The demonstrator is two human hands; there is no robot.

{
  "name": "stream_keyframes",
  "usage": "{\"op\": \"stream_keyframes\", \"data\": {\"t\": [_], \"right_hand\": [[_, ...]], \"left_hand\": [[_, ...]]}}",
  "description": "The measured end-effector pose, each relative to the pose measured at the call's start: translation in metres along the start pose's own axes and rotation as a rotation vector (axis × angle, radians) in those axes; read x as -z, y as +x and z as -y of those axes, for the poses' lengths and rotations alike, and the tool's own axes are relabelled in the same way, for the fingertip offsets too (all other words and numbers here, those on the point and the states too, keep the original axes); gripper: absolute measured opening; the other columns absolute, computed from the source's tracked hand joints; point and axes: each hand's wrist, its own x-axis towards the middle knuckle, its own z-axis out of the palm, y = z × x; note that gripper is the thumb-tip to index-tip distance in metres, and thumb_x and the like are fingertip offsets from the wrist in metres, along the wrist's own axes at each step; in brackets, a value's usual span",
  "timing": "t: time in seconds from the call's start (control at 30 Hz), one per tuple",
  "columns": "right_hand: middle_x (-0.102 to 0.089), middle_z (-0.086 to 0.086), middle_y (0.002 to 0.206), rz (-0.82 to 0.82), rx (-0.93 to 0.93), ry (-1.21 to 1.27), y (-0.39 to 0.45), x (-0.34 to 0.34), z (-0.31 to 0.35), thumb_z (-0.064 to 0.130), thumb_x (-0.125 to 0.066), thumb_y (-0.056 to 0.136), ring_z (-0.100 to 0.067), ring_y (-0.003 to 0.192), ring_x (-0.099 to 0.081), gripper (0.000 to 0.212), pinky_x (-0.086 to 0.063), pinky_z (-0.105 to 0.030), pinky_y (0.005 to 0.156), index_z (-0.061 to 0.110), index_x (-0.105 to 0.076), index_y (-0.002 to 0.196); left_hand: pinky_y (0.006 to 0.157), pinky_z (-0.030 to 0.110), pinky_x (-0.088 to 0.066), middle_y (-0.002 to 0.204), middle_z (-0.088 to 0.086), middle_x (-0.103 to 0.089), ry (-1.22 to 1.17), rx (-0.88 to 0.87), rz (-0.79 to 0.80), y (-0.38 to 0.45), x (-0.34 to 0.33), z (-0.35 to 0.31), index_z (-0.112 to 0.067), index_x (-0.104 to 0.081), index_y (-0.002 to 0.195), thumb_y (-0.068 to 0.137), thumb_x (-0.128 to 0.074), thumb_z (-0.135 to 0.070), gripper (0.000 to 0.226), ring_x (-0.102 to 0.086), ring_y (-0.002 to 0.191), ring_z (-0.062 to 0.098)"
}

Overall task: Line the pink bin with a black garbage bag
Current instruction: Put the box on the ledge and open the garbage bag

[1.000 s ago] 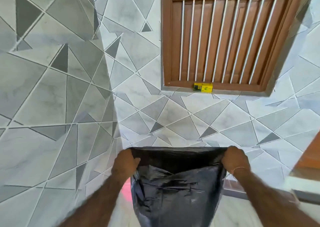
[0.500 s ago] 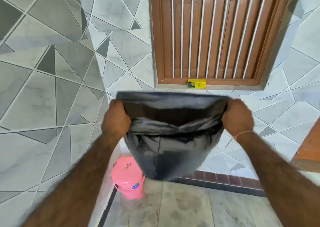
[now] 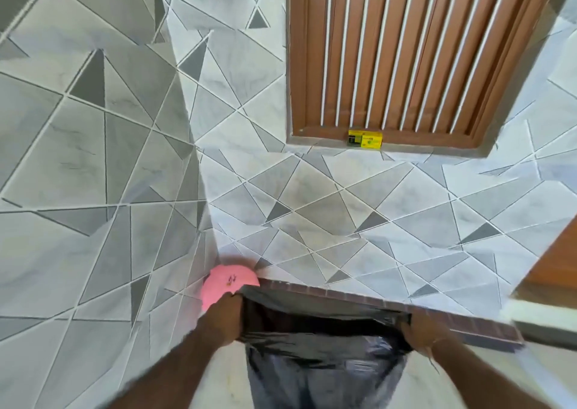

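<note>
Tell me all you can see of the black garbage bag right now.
The black garbage bag is thin, glossy, crinkled plastic. Its mouth is stretched wide open, the left hand and right hand each gripping one end of the rim. The body hangs down out of frame. It is not in the pink bin, which sits behind the left hand.

Thin, crinkled black plastic garbage bag (image 3: 324, 349) with a dull sheen; smooth pink plastic bin (image 3: 228, 285) — matt. Glossy marbled ceramic wall tiles (image 3: 327, 208), brown wooden window frame (image 3: 295, 65), printed yellow cardboard box (image 3: 365, 139) — slightly shiny.
</note>
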Motion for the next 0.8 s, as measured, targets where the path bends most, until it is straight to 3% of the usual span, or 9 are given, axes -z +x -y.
{"op": "stream_keyframes", "data": {"t": [0.1,0.2,0.27,0.37,0.53,0.63,0.73,0.8], "right_hand": [[-0.067,-0.007,0.122,0.006,-0.016,-0.277,-0.001,0.007,0.018,0.04,-0.039,0.093,-0.025,0.114,-0.062,0.041,-0.047,-0.028,0.091,0.014,-0.063,0.114],[-0.071,-0.006,0.114,-0.001,-0.119,-0.268,-0.002,0.001,0.033,0.025,-0.048,0.08,-0.027,0.109,-0.065,0.035,-0.051,-0.032,0.086,0.015,-0.065,0.11],[-0.069,-0.007,0.116,-0.003,-0.129,-0.25,-0.002,-0.003,0.045,0.022,-0.048,0.078,-0.028,0.11,-0.065,0.036,-0.051,-0.034,0.088,0.016,-0.064,0.11],[-0.066,-0.014,0.122,-0.019,-0.132,-0.144,-0.001,0.0,0.073,0.022,-0.05,0.08,-0.033,0.112,-0.063,0.038,-0.051,-0.036,0.091,0.014,-0.06,0.116],[-0.062,-0.027,0.12,-0.133,-0.085,0.073,0.003,0.02,0.128,0.015,-0.048,0.085,-0.042,0.112,-0.059,0.034,-0.048,-0.041,0.091,0.001,-0.052,0.116],[-0.065,-0.028,0.109,-0.297,0.009,0.156,-0.006,0.03,0.151,0.006,-0.052,0.079,-0.046,0.101,-0.062,0.026,-0.05,-0.045,0.084,0.001,-0.058,0.103],[-0.065,-0.019,0.107,-0.463,0.101,0.275,-0.021,0.016,0.153,0.007,-0.048,0.075,-0.043,0.095,-0.063,0.037,-0.051,-0.046,0.081,0.011,-0.057,0.11],[-0.066,-0.026,0.104,-0.389,0.138,0.217,-0.021,-0.009,0.14,0.005,-0.047,0.075,-0.046,0.093,-0.063,0.038,-0.05,-0.047,0.08,0.003,-0.057,0.111]], "left_hand": [[0.097,0.034,-0.046,0.114,0.013,-0.069,0.031,-0.001,0.03,0.0,0.013,0.002,-0.006,-0.06,0.12,0.086,-0.044,-0.023,0.042,-0.064,0.107,0.032],[0.102,0.032,-0.043,0.125,0.017,-0.063,0.014,-0.013,0.088,-0.003,0.025,0.0,-0.001,-0.052,0.13,0.087,-0.049,-0.016,0.046,-0.059,0.117,0.034],[0.1,0.032,-0.044,0.127,0.015,-0.062,-0.007,0.077,0.096,-0.001,0.039,-0.001,-0.001,-0.049,0.131,0.085,-0.049,-0.019,0.049,-0.058,0.118,0.034],[0.097,0.036,-0.048,0.122,0.013,-0.065,-0.089,0.195,0.004,0.007,0.064,0.006,-0.009,-0.055,0.124,0.077,-0.045,-0.029,0.052,-0.062,0.112,0.032],[0.091,0.046,-0.051,0.116,0.018,-0.06,-0.24,0.34,-0.144,0.008,0.123,0.008,-0.008,-0.051,0.117,0.081,-0.047,-0.016,0.037,-0.061,0.106,0.041],[0.083,0.049,-0.052,0.114,0.018,-0.055,-0.297,0.369,-0.358,-0.005,0.156,0.01,-0.009,-0.051,0.113,0.079,-0.044,-0.007,0.035,-0.061,0.099,0.044],[0.068,0.044,-0.049,0.114,0.016,-0.053,-0.295,0.298,-0.633,-0.034,0.151,0.007,-0.007,-0.052,0.113,0.085,-0.047,-0.004,0.029,-0.062,0.085,0.043],[0.07,0.04,-0.048,0.115,0.01,-0.056,-0.3,0.255,-0.537,-0.053,0.125,0.006,-0.014,-0.049,0.118,0.092,-0.044,-0.014,0.026,-0.063,0.089,0.039]]}}
